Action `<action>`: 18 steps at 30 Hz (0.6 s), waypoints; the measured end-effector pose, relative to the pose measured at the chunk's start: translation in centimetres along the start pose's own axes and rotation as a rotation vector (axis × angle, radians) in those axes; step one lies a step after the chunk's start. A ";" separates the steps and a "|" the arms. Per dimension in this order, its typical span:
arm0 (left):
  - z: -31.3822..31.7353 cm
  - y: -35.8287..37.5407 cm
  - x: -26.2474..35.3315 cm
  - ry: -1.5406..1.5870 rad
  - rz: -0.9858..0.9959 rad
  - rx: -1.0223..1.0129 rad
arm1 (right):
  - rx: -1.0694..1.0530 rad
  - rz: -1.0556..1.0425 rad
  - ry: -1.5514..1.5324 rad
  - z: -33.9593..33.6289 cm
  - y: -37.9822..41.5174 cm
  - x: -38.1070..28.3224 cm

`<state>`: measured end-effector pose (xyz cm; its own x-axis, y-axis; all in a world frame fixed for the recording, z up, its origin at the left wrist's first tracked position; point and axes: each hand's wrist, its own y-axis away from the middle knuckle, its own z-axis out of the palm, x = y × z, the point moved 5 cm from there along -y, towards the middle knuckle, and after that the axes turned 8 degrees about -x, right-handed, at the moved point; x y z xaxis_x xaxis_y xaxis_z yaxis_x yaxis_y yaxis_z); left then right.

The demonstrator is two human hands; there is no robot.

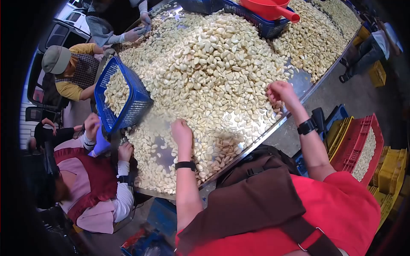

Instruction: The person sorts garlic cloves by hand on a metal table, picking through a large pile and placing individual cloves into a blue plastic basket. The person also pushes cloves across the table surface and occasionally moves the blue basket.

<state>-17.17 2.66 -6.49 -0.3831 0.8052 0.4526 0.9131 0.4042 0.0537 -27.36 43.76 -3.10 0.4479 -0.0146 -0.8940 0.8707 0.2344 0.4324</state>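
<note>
Holding our bare left hand (183, 131) and right hand (280, 92) low over the silver metal table (302, 85), we curl their fingers, probably because the small, cream-coloured oval pieces (222, 53) heaped on it suit a fine grip; whether we pinch any, we cannot tell

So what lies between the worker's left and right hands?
In the head view, loose garlic cloves on the metal table lie between the left hand and right hand.

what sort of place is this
Probably a food-sorting workshop: a metal table heaped with pale, clove-like pieces, several people gathered around it, and plastic crates nearby.
</note>
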 end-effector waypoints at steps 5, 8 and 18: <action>-0.1 2.2 5.6 0.716 -0.094 -0.065 | 0.161 -0.275 1.205 6.6 2.2 2.3; 7.7 4.7 8.6 0.848 0.020 -0.443 | -0.071 0.001 1.216 11.7 2.7 5.3; -4.5 2.2 -10.2 0.489 -0.485 -0.045 | -0.196 -0.545 1.144 20.3 0.3 1.2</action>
<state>-10.65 -6.66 -6.99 -0.6525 0.2452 0.7170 0.6633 0.6424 0.3839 -22.48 24.10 -1.65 -0.4690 0.6639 -0.5825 0.7977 0.6014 0.0432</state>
